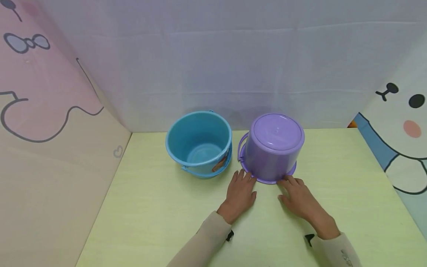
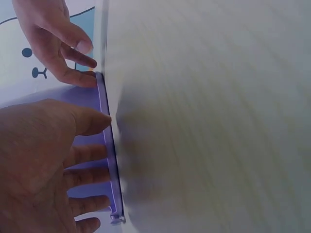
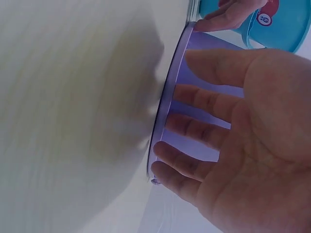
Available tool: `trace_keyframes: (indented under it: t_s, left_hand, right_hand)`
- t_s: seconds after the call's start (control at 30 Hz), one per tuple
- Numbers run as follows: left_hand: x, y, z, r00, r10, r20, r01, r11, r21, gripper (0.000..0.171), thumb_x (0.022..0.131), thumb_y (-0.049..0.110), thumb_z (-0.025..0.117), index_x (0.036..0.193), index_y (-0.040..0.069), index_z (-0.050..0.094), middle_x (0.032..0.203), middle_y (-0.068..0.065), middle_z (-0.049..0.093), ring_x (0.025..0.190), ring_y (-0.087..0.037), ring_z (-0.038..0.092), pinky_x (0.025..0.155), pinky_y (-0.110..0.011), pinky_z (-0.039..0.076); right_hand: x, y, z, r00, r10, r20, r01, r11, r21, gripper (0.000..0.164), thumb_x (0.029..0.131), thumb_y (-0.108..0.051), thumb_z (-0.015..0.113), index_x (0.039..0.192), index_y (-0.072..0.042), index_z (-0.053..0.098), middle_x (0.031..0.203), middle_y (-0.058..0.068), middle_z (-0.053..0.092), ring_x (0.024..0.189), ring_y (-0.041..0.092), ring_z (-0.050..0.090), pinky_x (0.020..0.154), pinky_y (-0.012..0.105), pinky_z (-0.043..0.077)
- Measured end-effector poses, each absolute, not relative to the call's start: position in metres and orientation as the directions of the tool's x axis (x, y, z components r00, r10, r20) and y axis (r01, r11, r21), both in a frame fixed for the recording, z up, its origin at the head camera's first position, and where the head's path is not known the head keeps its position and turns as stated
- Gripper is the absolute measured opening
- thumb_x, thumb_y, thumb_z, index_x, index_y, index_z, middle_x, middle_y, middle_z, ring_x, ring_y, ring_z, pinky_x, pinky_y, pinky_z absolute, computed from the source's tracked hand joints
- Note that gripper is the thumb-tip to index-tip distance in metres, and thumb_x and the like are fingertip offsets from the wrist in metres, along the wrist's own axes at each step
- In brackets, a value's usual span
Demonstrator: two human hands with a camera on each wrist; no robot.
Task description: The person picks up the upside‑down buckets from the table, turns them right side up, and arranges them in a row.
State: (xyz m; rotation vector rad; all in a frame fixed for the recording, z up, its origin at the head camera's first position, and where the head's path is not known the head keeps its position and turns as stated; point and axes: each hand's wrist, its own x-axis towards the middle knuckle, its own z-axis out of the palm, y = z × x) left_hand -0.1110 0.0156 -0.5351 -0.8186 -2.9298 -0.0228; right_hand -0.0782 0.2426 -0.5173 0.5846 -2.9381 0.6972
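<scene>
A purple bucket (image 1: 271, 159) stands upside down on the table, its base facing up and its handle hanging at the left side. My left hand (image 1: 240, 193) is at the near left of its rim, fingers extended with the fingertips right at the edge. On the near right, my right hand (image 1: 298, 196) reaches the same rim with its fingers spread. Both wrist views show the purple rim (image 2: 109, 150) close along the tabletop, with straight fingers (image 3: 199, 131) beside it. Left of it a light blue bucket (image 1: 200, 148) stands upright, its mouth open and its handle lowered.
The pale yellow-green table (image 1: 160, 222) meets a whitish cloth backdrop (image 1: 233, 66) just behind the buckets. Printed panels with cartoon figures, a pink one (image 1: 43, 89) on the left and a white one (image 1: 400, 122) on the right, border the sides.
</scene>
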Motion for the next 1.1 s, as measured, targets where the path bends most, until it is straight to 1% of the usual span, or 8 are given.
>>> trace_keyframes:
  t_s: [0.13, 0.33, 0.47, 0.63, 0.8, 0.97, 1.1]
  left_hand:
    - [-0.1115, 0.0148, -0.5333, -0.841, 0.527, 0.124, 0.53, 0.848, -0.016, 0.044, 0.096, 0.04, 0.076, 0.135, 0.019, 0.068, 0.14, 0.0, 0.063, 0.14, -0.028, 0.052, 0.119, -0.045, 0.041]
    - [-0.1139, 0.0138, -0.5331, -0.829, 0.545, 0.129, 0.547, 0.837, -0.025, 0.036, 0.097, 0.036, 0.076, 0.127, 0.017, 0.07, 0.133, 0.0, 0.064, 0.135, -0.027, 0.056, 0.118, -0.043, 0.042]
    - [-0.1152, 0.0119, -0.5348, -0.808, 0.568, 0.155, 0.572, 0.82, -0.023, 0.029, 0.096, 0.032, 0.077, 0.12, 0.016, 0.071, 0.125, 0.0, 0.065, 0.127, -0.024, 0.059, 0.115, -0.039, 0.044]
    - [-0.1164, 0.009, -0.5349, -0.776, 0.597, 0.203, 0.607, 0.794, -0.015, 0.022, 0.095, 0.028, 0.079, 0.111, 0.016, 0.07, 0.116, 0.0, 0.064, 0.116, -0.021, 0.061, 0.112, -0.035, 0.045]
    - [-0.1165, 0.0071, -0.5322, -0.761, 0.612, 0.215, 0.624, 0.781, -0.017, 0.019, 0.094, 0.026, 0.08, 0.108, 0.016, 0.069, 0.112, 0.001, 0.063, 0.11, -0.019, 0.061, 0.109, -0.033, 0.046]
    - [-0.1153, 0.0072, -0.5319, -0.763, 0.612, 0.209, 0.62, 0.784, -0.031, 0.018, 0.095, 0.027, 0.08, 0.106, 0.017, 0.07, 0.109, 0.002, 0.062, 0.107, -0.019, 0.061, 0.107, -0.032, 0.046]
    - [-0.1139, 0.0074, -0.5321, -0.766, 0.609, 0.206, 0.615, 0.787, -0.042, 0.018, 0.094, 0.027, 0.08, 0.107, 0.018, 0.07, 0.107, 0.003, 0.062, 0.105, -0.018, 0.06, 0.105, -0.031, 0.047]
  right_hand:
    - [-0.0789, 0.2415, -0.5179, -0.925, -0.347, 0.156, -0.38, 0.824, -0.42, 0.04, 0.084, -0.001, 0.084, 0.121, 0.003, 0.067, 0.126, 0.023, 0.062, 0.115, 0.054, 0.058, 0.097, 0.068, 0.049]
    - [-0.0796, 0.2401, -0.5182, -0.925, -0.346, 0.158, -0.381, 0.822, -0.424, 0.036, 0.083, -0.002, 0.085, 0.115, 0.001, 0.069, 0.123, 0.021, 0.063, 0.114, 0.052, 0.058, 0.097, 0.067, 0.05]
    - [-0.0794, 0.2394, -0.5167, -0.922, -0.351, 0.164, -0.387, 0.817, -0.428, 0.034, 0.082, -0.001, 0.085, 0.112, 0.001, 0.069, 0.119, 0.019, 0.063, 0.113, 0.051, 0.058, 0.096, 0.065, 0.05]
    - [-0.079, 0.2388, -0.5137, -0.923, -0.353, 0.153, -0.384, 0.819, -0.427, 0.031, 0.082, -0.002, 0.085, 0.109, 0.0, 0.069, 0.116, 0.017, 0.062, 0.11, 0.05, 0.059, 0.091, 0.064, 0.052]
    - [-0.0782, 0.2384, -0.512, -0.921, -0.363, 0.14, -0.387, 0.816, -0.43, 0.03, 0.082, -0.003, 0.085, 0.108, -0.001, 0.069, 0.115, 0.016, 0.062, 0.107, 0.049, 0.06, 0.088, 0.063, 0.053]
    - [-0.0771, 0.2387, -0.5123, -0.923, -0.365, 0.122, -0.38, 0.814, -0.44, 0.028, 0.083, -0.004, 0.083, 0.107, -0.001, 0.069, 0.117, 0.017, 0.062, 0.108, 0.049, 0.06, 0.09, 0.063, 0.053]
    - [-0.0752, 0.2383, -0.5126, -0.923, -0.366, 0.122, -0.381, 0.812, -0.442, 0.028, 0.083, -0.004, 0.084, 0.107, -0.003, 0.069, 0.117, 0.014, 0.062, 0.108, 0.048, 0.06, 0.089, 0.062, 0.053]
